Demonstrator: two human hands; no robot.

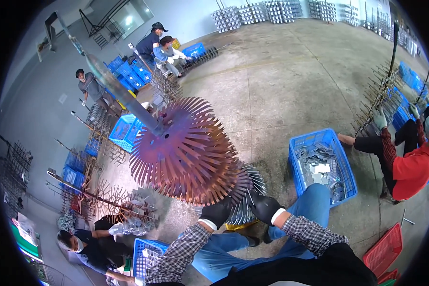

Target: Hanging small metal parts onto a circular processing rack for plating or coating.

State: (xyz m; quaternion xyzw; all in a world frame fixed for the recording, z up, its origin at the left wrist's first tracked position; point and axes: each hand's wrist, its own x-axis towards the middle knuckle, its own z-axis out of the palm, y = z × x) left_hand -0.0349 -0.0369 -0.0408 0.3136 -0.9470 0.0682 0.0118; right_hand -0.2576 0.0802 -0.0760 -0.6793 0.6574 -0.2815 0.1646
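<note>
A tall rack (176,148) of stacked, finned discs in purple and copper brown hangs tilted in front of me on a long metal pole (119,88). On its lowest tiers, shiny silver strips (253,179) stick out between the prongs. My left hand (217,212), in a black glove, is closed at the rack's lower edge, its fingertips partly hidden by the prongs. My right hand (266,208), also gloved in black, is closed beside the silver strips. What either hand pinches is too small to make out. A blue basket (295,176) of flat silver metal pieces (319,159) stands by my right knee.
A yellow object (240,225) lies below the rack. Red baskets (383,250) stand at lower right. A person in red (412,167) sits at right, another (88,248) works at lower left, and others are farther back. Blue crates (128,74) and racks line the walls.
</note>
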